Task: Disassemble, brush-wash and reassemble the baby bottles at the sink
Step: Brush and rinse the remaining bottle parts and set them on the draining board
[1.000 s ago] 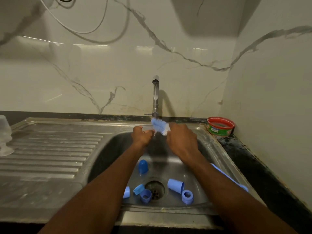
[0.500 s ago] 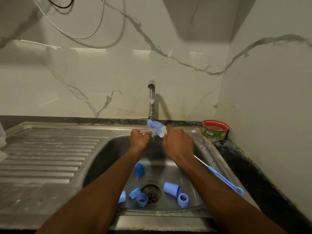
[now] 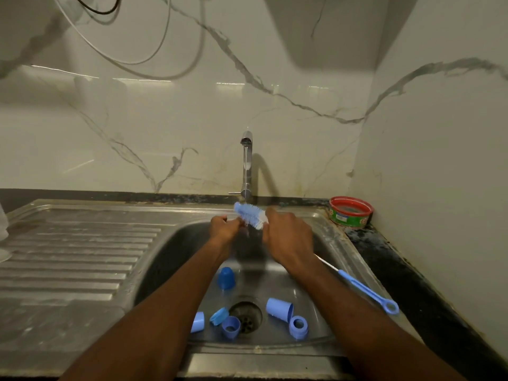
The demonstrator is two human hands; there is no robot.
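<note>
Under the running tap [image 3: 246,163], the right hand [image 3: 288,237] has its fingers curled round the neck of a blue bottle brush [image 3: 250,215], just behind the bristle head. The left hand [image 3: 224,229] meets the bristles from the other side, fingertips pinched at their lower edge — whether a small part sits between them cannot be made out. The brush's long axis runs on a diagonal: bristles up and away toward the tap, wire shank passing under the right wrist, blue handle [image 3: 367,291] trailing down to the right over the sink [image 3: 330,243] rim. The left hand is the nearer one to the bristle tip; the right controls the tool.

Below both forearms, the disassembled bottle pieces lie on the basin floor around the drain [image 3: 245,316]: a dark blue cap [image 3: 226,277] standing upright behind it, a pale blue cup [image 3: 279,309] on its side to the right with a collar ring [image 3: 298,325] just beside it, and three more small pieces [image 3: 220,321] clustered to the left. By the look of it, washing is mid-course — nothing is reassembled yet. A red-rimmed tub [image 3: 350,211] sits on the dark desk at the corner.
</note>
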